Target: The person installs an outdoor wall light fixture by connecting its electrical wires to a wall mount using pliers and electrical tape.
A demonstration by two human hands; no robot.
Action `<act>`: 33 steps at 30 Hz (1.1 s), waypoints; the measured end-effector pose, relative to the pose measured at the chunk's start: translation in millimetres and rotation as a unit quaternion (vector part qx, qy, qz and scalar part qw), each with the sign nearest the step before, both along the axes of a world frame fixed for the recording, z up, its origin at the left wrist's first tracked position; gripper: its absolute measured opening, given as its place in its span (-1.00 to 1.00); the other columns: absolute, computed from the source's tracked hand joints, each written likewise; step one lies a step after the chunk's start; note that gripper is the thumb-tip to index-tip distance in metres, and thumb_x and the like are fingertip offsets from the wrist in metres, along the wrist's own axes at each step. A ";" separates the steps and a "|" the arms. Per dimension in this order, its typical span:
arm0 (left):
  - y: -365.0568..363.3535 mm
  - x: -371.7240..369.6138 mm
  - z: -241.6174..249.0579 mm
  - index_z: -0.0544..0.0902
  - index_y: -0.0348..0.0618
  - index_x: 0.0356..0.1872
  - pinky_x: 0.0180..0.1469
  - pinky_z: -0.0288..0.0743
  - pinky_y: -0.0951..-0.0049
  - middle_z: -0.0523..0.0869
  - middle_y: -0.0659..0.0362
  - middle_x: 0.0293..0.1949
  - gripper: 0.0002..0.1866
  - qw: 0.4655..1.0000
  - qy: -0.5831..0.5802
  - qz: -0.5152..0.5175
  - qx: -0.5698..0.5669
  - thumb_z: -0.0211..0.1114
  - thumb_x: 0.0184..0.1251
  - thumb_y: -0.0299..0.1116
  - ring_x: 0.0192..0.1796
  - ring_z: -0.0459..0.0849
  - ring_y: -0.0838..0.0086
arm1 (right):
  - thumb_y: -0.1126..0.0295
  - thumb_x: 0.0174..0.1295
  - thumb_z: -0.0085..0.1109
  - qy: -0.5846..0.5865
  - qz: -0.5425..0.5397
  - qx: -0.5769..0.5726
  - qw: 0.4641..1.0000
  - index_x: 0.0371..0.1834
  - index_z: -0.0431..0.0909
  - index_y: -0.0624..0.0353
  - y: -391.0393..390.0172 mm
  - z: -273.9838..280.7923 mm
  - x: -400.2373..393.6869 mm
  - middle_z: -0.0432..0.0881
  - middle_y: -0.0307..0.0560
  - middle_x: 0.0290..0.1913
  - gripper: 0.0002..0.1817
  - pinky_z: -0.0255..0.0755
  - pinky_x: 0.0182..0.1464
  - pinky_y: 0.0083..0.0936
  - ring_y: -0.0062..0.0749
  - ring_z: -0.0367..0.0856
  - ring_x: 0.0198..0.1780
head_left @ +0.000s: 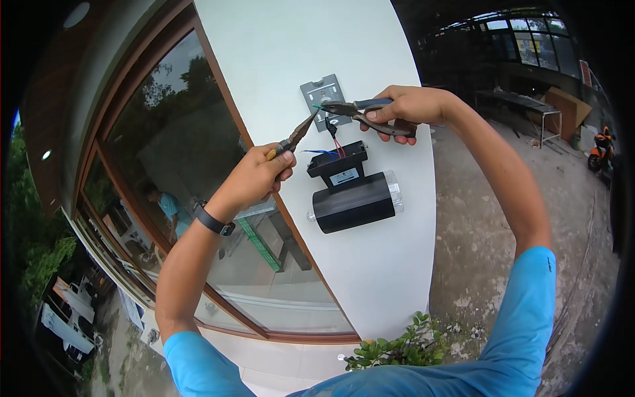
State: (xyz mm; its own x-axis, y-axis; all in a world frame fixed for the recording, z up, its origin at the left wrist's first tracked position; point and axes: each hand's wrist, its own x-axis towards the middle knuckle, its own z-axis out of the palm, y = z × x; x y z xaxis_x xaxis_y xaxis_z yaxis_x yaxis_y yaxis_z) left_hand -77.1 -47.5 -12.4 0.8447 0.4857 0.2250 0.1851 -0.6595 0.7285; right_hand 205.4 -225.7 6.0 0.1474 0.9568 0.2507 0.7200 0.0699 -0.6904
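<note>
My left hand [268, 169], with a dark watch at the wrist, is closed around long-nose pliers [302, 134] with a yellow handle. Their tip points up at a short green wire [318, 106]. My right hand [413, 109] grips a pair of pliers [344, 110] with dark blue handles, and its jaws meet the same wire. Behind the tools, a grey metal mounting plate [312, 91] is fixed to the wall. Just below hangs a black cylindrical wall lamp [354, 204] with clear ends. Red and blue wires [339, 147] come out of its open back box [344, 177].
The white wall [390, 264] stands right in front of me, with a brown-framed glass window [198, 132] to its left. A leafy plant [403, 347] grows at its foot. Across the concrete floor at right are a metal table [529, 102] and an orange motorbike [600, 151].
</note>
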 end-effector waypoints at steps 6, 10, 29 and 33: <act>-7.5 -41.5 2.1 0.61 -0.18 -0.04 -0.52 0.32 0.57 0.66 0.26 -0.34 -0.71 0.977 -0.210 -0.038 0.011 0.22 0.67 -0.13 -0.51 0.49 0.65 | 0.14 0.53 0.17 -0.081 -0.064 0.034 0.994 -0.01 0.71 0.28 8.4 -15.2 -7.3 0.64 -0.24 -0.45 -0.63 0.51 -0.55 -0.57 -0.55 0.61 -0.58; 39.5 -45.5 0.1 0.68 -0.26 -0.02 -0.23 0.59 0.20 0.80 0.02 -0.30 -0.77 0.832 -0.097 0.092 0.538 0.25 0.59 -0.28 -0.41 0.70 0.16 | 0.14 0.55 0.14 -0.107 -0.081 0.014 0.991 -0.05 0.67 0.26 9.7 -9.8 -6.3 0.65 -0.23 -0.42 -0.65 0.53 -0.51 -0.55 -0.54 0.61 -0.55; 30.2 6.8 19.2 0.63 -0.28 -0.13 -0.17 0.50 0.10 0.74 -0.08 -0.37 -0.76 0.903 0.049 0.098 0.415 0.23 0.52 -0.26 -0.30 0.70 0.02 | 0.13 0.56 0.09 -0.150 -0.088 0.008 0.985 0.04 0.62 0.21 3.7 -9.2 -11.1 0.66 -0.16 -0.31 -0.66 0.62 -0.40 -0.44 -0.47 0.67 -0.43; 14.3 9.6 23.7 0.68 -0.25 -0.06 -0.11 0.56 -0.02 0.78 -0.18 -0.26 -0.68 0.904 0.086 0.122 0.401 0.21 0.54 -0.17 -0.15 0.76 -0.12 | 0.13 0.56 0.09 -0.152 -0.081 0.010 0.985 0.03 0.62 0.20 6.4 -10.3 -7.6 0.67 -0.17 -0.31 -0.66 0.63 -0.40 -0.44 -0.46 0.68 -0.43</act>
